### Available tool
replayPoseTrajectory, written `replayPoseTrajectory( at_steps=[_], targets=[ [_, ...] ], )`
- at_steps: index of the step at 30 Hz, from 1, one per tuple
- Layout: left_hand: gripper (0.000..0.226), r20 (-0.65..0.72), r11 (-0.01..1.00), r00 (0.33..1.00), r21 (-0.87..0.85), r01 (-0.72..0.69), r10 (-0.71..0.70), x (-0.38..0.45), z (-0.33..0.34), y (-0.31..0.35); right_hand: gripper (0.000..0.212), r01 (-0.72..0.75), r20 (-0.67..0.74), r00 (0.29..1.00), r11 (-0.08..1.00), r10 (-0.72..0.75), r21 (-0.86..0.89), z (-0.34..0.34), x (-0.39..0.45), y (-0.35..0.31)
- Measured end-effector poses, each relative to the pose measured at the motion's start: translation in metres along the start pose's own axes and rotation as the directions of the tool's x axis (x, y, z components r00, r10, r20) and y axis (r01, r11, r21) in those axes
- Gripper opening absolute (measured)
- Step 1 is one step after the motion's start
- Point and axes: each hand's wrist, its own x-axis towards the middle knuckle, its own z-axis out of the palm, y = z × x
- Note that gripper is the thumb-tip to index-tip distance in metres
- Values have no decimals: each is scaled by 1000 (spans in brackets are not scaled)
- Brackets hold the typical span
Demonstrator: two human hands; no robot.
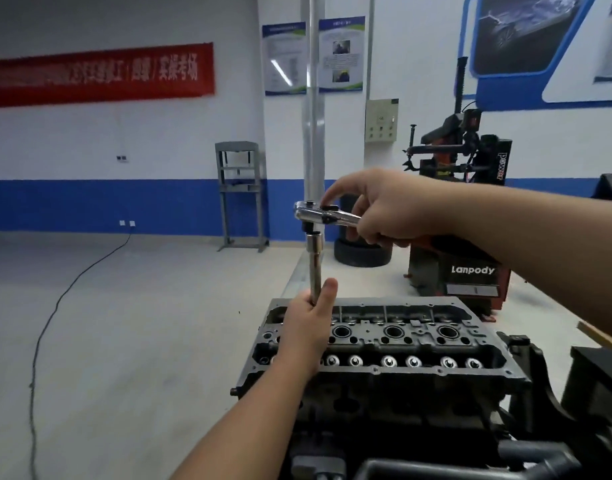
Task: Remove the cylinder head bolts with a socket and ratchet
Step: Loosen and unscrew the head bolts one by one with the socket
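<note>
From the head camera, the right hand (377, 209) grips the ratchet (323, 216) handle, forefinger on its head. The left hand (309, 327) wraps the upright socket extension (314, 268) over the left end of the engine head (384, 344). Behind stands a tyre machine (467, 237) marked "Lanpody" and "power", with tyres (361, 252), a steel frame (240, 194), a red banner (100, 72) and a floor cable (65, 292).

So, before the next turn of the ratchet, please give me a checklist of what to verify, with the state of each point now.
1. Right hand grips the ratchet handle: ok.
2. Left hand holds the extension: ok.
3. Extension joined to ratchet head: ok.
4. Extension upright: ok.
5. Socket seated on a bolt: cannot tell, the left hand hides the lower end.
6. Swing path over the cylinder head free: ok, it seems.
</note>
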Motion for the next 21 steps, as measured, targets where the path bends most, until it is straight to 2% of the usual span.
replayPoseTrajectory(
  at_steps=[6,14,21],
  targets=[
    [82,11,999,999,35,-32,32,-1,-2,2,64,-13,61,998,993,21,-117,-13,6,-3],
    [87,-1,1000,1000,10,-7,7,0,-1,-1,100,-82,132,985,972,113,-220,-12,9,-12],
    [79,22,1000,1000,6,-4,4,-2,-2,3,96,-82,128,985,965,117,-249,-17,11,-16]
  ],
)
